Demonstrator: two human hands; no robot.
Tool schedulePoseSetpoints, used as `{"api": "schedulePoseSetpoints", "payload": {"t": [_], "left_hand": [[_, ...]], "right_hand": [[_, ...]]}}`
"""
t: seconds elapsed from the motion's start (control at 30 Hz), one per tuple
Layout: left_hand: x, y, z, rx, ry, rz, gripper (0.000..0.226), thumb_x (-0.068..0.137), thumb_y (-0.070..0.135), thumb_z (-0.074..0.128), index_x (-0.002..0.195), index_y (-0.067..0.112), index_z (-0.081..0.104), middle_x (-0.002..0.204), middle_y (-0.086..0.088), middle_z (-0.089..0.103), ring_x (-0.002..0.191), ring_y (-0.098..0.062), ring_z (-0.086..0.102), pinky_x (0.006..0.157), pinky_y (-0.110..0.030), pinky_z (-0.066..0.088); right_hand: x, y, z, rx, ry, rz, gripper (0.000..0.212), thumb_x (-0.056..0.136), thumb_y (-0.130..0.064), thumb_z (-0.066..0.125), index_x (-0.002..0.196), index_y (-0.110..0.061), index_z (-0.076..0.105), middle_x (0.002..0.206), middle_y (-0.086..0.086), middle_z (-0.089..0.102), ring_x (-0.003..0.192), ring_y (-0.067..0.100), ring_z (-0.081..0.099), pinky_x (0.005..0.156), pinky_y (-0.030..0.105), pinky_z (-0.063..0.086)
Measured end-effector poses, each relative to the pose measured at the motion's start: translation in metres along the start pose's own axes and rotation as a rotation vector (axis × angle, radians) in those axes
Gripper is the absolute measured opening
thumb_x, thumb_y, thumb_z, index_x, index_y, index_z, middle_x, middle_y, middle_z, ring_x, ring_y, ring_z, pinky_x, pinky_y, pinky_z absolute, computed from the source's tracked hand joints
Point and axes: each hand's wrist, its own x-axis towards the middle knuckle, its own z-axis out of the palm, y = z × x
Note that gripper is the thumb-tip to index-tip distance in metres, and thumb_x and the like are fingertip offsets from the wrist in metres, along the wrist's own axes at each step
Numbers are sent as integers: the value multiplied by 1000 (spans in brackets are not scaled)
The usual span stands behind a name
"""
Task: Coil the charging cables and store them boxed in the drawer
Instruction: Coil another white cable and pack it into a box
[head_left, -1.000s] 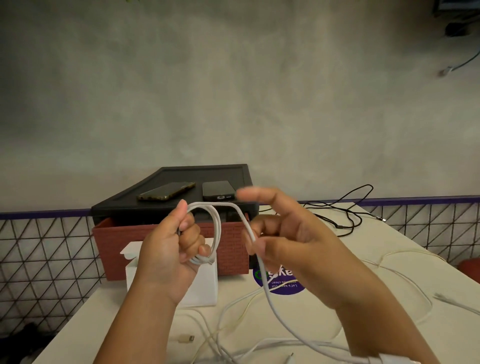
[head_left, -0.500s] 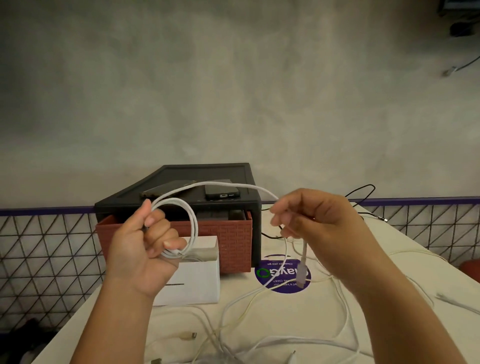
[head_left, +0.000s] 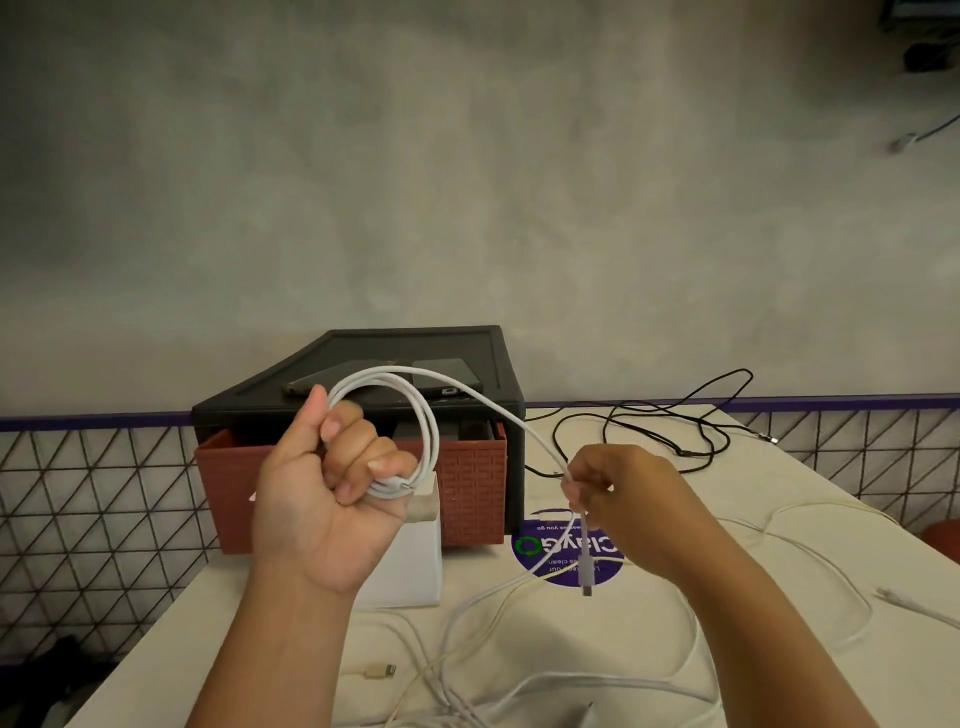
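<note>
The worktop (head_left: 597, 639) runs back to the pulled-out red drawer (head_left: 470, 483), and its side edges drop off outside each forearm. Both hands are raised in free air above it. The left hand (head_left: 322, 499) has its grip clenched round the coiled white cable (head_left: 431, 431), whose loops stand upright before the drawer. The right hand (head_left: 628, 499) pinches the cable's tail just above the plug (head_left: 586, 569), which dangles over a purple sticker (head_left: 613, 564). A white box (head_left: 410, 566) stands just in front of the drawer, and loose cables (head_left: 519, 691) sprawl nearer.
</note>
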Motion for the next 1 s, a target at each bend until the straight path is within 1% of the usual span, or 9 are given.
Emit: {"api": "schedulePoseSetpoints", "payload": {"t": [0.13, 0.27, 0.37, 0.47, 0.57, 0.63, 0.83, 0.9, 1.0], "left_hand": [[1, -8, 6, 41, 99, 158, 24, 65, 25, 67, 55, 16, 48, 46, 5, 36, 39, -7, 36, 57, -23, 52], [0, -10, 6, 40, 15, 172, 22, 65, 26, 69, 59, 14, 52, 69, 1, 58, 61, -14, 58, 77, -37, 55], [0, -11, 4, 60, -27, 152, 22, 70, 27, 71, 63, 13, 56, 87, -1, 67, 74, -19, 64, 78, -39, 54], [1, -11, -1, 91, -50, 148, 20, 76, 28, 70, 67, 14, 58, 89, -1, 67, 78, -19, 64, 83, -40, 53], [3, -8, -8, 49, -107, 21, 33, 100, 29, 42, 85, 6, 61, 88, -9, 63, 88, -24, 61, 107, -38, 34], [-2, -8, -11, 83, 1, -7, 47, 105, 33, 24, 95, 2, 58, 87, -14, 60, 89, -26, 56, 113, -36, 21], [-3, -16, -8, 111, 31, -47, 45, 104, 31, 25, 99, 0, 58, 74, -12, 52, 73, -24, 52, 98, -34, 35], [4, -25, 4, 16, -78, -72, 31, 97, 26, 43, 87, 5, 63, 59, -3, 43, 55, -16, 48, 79, -32, 48], [-1, -36, 22, 115, 158, 75, 26, 81, 32, 52, 64, 14, 61, 44, 7, 27, 36, -6, 29, 48, -20, 45]], "right_hand": [[1, 0, -1, 52, -59, 10, 22, 93, -18, 53, 72, -25, 56, 75, 0, 65, 74, 17, 67, 73, 30, 54], [1, -1, -3, 82, -160, 16, 20, 92, -16, 55, 74, -24, 59, 72, -3, 64, 64, 9, 64, 69, 24, 54], [-1, -6, -2, 83, -214, 6, 23, 92, -17, 55, 72, -28, 57, 69, -6, 63, 60, 6, 62, 63, 17, 52], [-2, -9, 0, 112, -186, 4, 22, 92, -18, 54, 72, -27, 56, 67, -7, 63, 57, 3, 61, 57, 13, 49], [0, -12, 2, 338, -43, 10, 21, 92, -14, 55, 72, -20, 60, 63, -4, 64, 54, 4, 61, 64, 22, 54], [0, -15, 2, 553, 38, 34, 21, 92, -11, 55, 73, -17, 60, 60, -4, 64, 53, 6, 61, 62, 24, 54], [-3, -22, 0, 966, 96, 60, 16, 92, -8, 53, 78, -8, 59, 61, 2, 64, 54, 9, 62, 54, 16, 51], [-3, -22, 0, 1057, 104, 70, 16, 92, -9, 53, 78, -9, 59, 62, 2, 65, 55, 10, 61, 56, 17, 51], [-2, -22, -2, 1154, 112, 88, 17, 93, -9, 52, 78, -9, 58, 59, -1, 64, 55, 10, 61, 57, 19, 51]]}}
